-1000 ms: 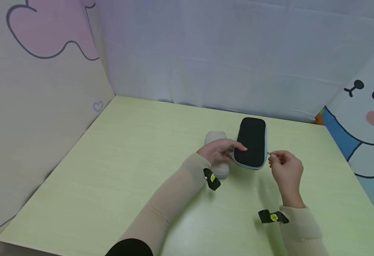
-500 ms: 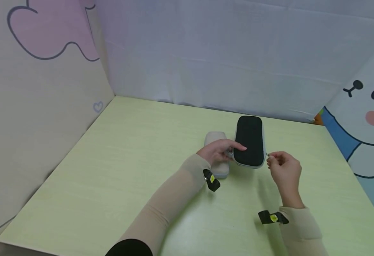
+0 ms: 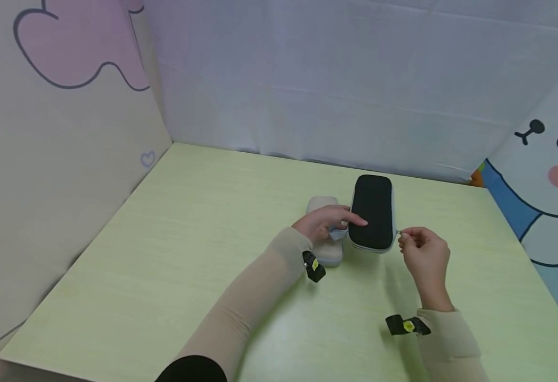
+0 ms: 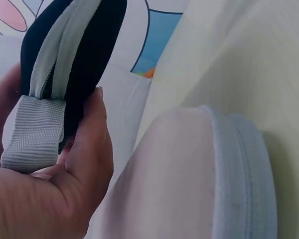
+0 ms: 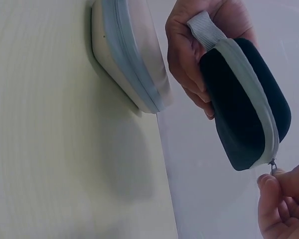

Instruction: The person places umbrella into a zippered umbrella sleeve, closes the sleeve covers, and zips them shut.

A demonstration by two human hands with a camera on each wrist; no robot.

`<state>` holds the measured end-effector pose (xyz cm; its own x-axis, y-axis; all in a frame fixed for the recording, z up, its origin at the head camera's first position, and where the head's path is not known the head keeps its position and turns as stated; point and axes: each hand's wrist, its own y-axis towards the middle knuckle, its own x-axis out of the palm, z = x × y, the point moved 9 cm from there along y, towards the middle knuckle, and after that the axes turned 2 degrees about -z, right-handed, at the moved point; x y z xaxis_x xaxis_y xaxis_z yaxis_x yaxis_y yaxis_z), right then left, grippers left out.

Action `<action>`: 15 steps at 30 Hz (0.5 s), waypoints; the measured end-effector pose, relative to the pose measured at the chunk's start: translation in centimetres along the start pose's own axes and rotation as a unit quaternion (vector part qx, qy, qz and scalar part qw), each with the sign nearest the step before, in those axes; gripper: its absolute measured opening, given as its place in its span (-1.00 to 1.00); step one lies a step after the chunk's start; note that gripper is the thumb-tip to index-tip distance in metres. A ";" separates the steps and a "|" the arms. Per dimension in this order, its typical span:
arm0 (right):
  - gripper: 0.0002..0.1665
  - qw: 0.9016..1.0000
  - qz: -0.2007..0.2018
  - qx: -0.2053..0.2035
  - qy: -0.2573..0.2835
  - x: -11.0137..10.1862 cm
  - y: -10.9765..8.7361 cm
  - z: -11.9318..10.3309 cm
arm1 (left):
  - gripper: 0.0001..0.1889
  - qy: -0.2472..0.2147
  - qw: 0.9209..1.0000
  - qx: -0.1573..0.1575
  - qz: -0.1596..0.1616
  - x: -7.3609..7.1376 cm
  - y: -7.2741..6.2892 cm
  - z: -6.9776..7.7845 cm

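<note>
A black zippered case [image 3: 372, 212] with a pale grey zip band is held up above the table. My left hand [image 3: 324, 222] grips it from the left, thumb on the black face and fingers on the far side. A grey webbing loop [image 4: 35, 132] sticks out of the case's end beside that palm. On the other side, my right hand [image 3: 426, 253] pinches the small metal zipper pull [image 5: 273, 168] at the case's lower right corner. Both lengths of zip in the wrist views look mostly closed. Partly behind my left hand, a beige case [image 3: 329, 253] lies on the table.
The pale yellow-green table [image 3: 202, 239] spreads around both arms. A white cloth backdrop [image 3: 307, 95] stands along its far edge. Printed panels rise at the left [image 3: 69, 159] and the right [image 3: 553, 207].
The black case has shifted slightly left, and my right hand with the zipper pull has moved a little the same way. More of the grey loop shows near my left hand.
</note>
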<state>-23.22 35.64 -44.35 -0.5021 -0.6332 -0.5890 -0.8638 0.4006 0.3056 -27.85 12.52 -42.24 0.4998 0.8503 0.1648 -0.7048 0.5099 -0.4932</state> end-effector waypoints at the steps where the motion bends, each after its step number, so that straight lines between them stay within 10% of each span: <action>1: -0.77 1.000 0.010 0.002 -0.024 0.1 0.1 0.5 | -0.16 -0.003 1.000 0.003 0.004 0.0 0.0 0.1; 15: -0.76 1.000 0.017 0.012 -0.022 -0.3 0.2 0.3 | -0.23 -0.056 0.996 0.043 0.046 -0.3 -0.1 0.7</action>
<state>-23.24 36.11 -44.38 -0.5279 -0.5897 -0.6112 -0.8450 0.4373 0.3079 -28.24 12.34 -41.65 0.3755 0.9004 0.2198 -0.7879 0.4350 -0.4359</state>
